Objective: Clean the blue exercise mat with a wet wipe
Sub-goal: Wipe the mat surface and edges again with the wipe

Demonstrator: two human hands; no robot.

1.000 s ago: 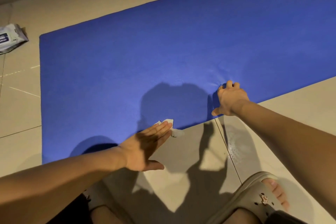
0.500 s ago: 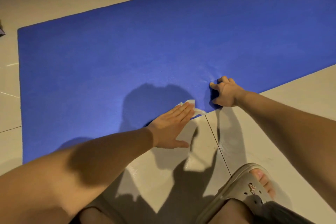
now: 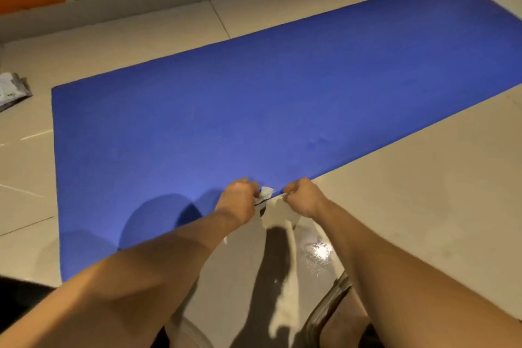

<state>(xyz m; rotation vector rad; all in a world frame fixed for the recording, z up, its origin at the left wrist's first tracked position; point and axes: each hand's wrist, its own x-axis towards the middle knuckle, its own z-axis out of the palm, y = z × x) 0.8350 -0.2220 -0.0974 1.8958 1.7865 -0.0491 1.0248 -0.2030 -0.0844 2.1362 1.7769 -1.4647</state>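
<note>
1. A wipes packet (image 3: 12,90) lies on the tiled floor (image 3: 423,178), far left of the fingers and apart from the mat.
2. The blue exercise mat (image 3: 254,107) lies flat on the floor and stretches away beyond the fingers; its near long edge runs right at them.
3. The left hand (image 3: 237,202) sits at that edge, its fingers (image 3: 252,188) curled and clamped on the wet wipe (image 3: 266,193), which sticks out to their right.
4. The right hand (image 3: 305,198) is just right of the wipe, its fingers (image 3: 289,191) curled at the mat's edge; I cannot tell whether they hold anything.
5. A wet patch (image 3: 319,256) shines on the floor, on the person's side of the right fingers.
</note>
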